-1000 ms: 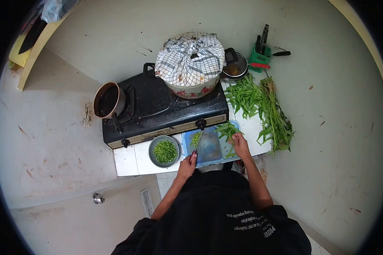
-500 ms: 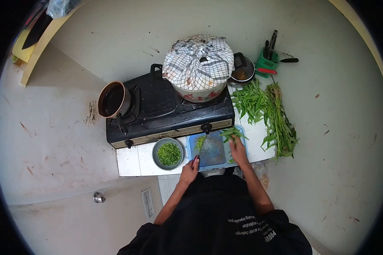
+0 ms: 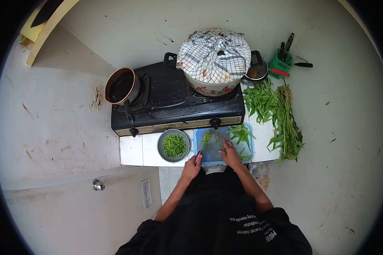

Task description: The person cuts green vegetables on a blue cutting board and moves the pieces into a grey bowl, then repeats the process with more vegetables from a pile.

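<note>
My left hand is closed round the red handle of a knife, over the left edge of a blue cutting board. On the board, my right hand has its fingers bent at thin green stems; whether it grips them is too small to tell. Chopped greens lie near the knife. Leaves rest on the board's right part, above my right hand. To the left of the board, a grey bowl holds finely chopped greens.
Behind the board stands a black stove with a saucepan and a cloth-covered pot. Leafy stems lie at the right, below a green basket of utensils and a small pan.
My right hand has left the leaves, now lying on the board's right part, and moved left to the thin stems. My left hand still holds the knife. The whole view has shifted slightly.
</note>
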A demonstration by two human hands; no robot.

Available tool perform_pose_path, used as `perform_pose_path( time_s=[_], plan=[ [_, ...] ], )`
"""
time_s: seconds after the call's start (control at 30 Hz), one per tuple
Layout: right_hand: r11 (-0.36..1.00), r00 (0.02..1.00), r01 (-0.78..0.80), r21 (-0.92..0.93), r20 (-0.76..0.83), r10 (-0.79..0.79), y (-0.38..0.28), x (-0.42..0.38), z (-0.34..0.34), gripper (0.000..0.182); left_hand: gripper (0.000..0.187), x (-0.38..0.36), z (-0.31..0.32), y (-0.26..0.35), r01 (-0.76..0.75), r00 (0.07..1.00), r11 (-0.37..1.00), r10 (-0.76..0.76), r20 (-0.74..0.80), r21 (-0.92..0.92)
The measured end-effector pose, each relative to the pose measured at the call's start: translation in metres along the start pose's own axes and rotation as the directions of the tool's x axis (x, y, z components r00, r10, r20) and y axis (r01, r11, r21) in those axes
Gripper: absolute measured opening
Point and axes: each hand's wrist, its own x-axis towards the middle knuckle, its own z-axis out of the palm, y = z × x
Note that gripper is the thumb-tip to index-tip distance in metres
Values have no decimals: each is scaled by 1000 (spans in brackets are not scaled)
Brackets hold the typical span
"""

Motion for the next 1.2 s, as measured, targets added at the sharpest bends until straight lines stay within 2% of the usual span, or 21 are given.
perform_pose_path(
  time_s=[0.1, 0.2, 0.3, 0.4, 0.5, 0.6, 0.7, 0.8, 0.9, 1.0, 1.07, 1.2],
  plan=[
    [983, 991, 109, 145, -92, -96, 6, 2, -3, 51, 60, -1, 4, -6, -20, 1000, 1000, 20, -10, -1],
    [967, 963, 190, 173, -222, -150, 16, 4, -8, 45, 59, -1, 5, -6, -16, 1000, 1000, 16, -13, 2],
    [935, 969, 68, 349, -246, 21, 24, 2, -21, 38, 59, -2, 5, -5, -22, 1000, 1000, 22, -14, -5],
    [967, 978, -20, 255, -197, 72, 20, -1, -45, 37, 60, -1, 6, -5, -31, 999, 1000, 31, -11, -1],
    [984, 987, 33, 174, -159, -5, 4, -1, -50, 36, 59, -1, 7, -4, -51, 999, 999, 51, 1, 7],
    [987, 970, 139, -85, -189, -153, 1, -1, -30, 36, 58, -1, 7, -1, -58, 997, 998, 57, 44, 7],
    [978, 976, 108, -178, -171, -139, -3, -3, -11, 33, 57, -2, 7, 4, -47, 996, 999, 46, 77, 11],
    [990, 991, 62, -125, -106, -76, -3, -4, -5, 27, 58, -1, 10, -2, -34, 994, 997, 27, 108, 64],
    [984, 987, 103, -145, -107, -119, 0, -4, -7, 29, 60, -2, 6, 0, -32, 989, 995, 18, 145, 96],
    [978, 982, 103, -179, -140, -129, -1, -3, -5, 45, 60, -5, 3, -1, -54, 988, 993, 38, 147, 108],
    [983, 988, 103, -152, -100, -119, -4, -2, -6, 57, 59, -5, 4, -7, -96, 991, 989, 84, 106, 116],
    [1000, 1000, 13, -26, 25, -12, -16, 4, -15, 75, 59, -9, -6, 5, -60, 988, 987, 38, 148, 147]
  ],
)
